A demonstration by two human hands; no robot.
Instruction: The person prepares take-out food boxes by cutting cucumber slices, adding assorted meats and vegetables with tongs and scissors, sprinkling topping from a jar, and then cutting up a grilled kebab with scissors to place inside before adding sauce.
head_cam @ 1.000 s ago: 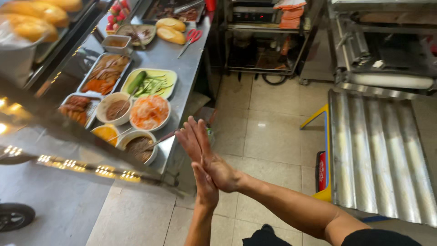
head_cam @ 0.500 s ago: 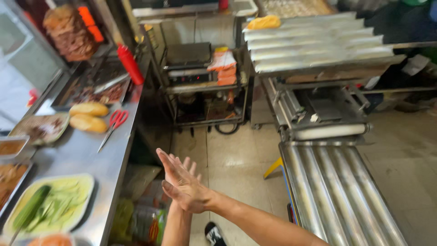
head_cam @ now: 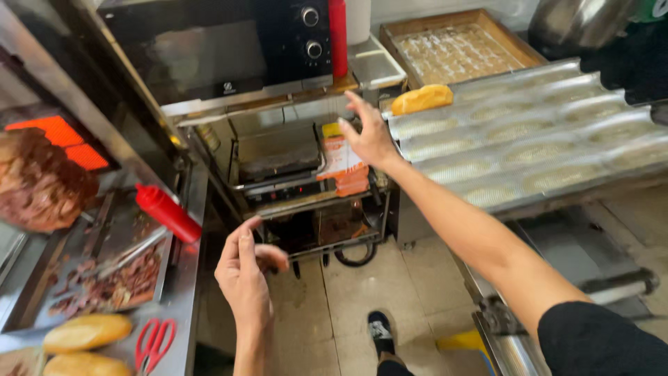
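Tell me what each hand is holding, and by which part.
Nothing is held. The right hand is open, reaching toward the bread roll on the corrugated metal tray without touching it. The left hand hangs empty.

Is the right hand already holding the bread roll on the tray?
No. The right hand is open, short of the bread roll.

Golden-brown bread roll [head_cam: 421, 99] on a silvery, ridged baking tray [head_cam: 557, 132]. Red squeeze bottle [head_cam: 167, 212] beside brownish chopped meat [head_cam: 111, 282]. Red-handled scissors [head_cam: 154, 342]. Black oven [head_cam: 229, 42]. Orange packet [head_cam: 344, 163], pattern unclear. Glowing orange grill panel [head_cam: 59, 136].
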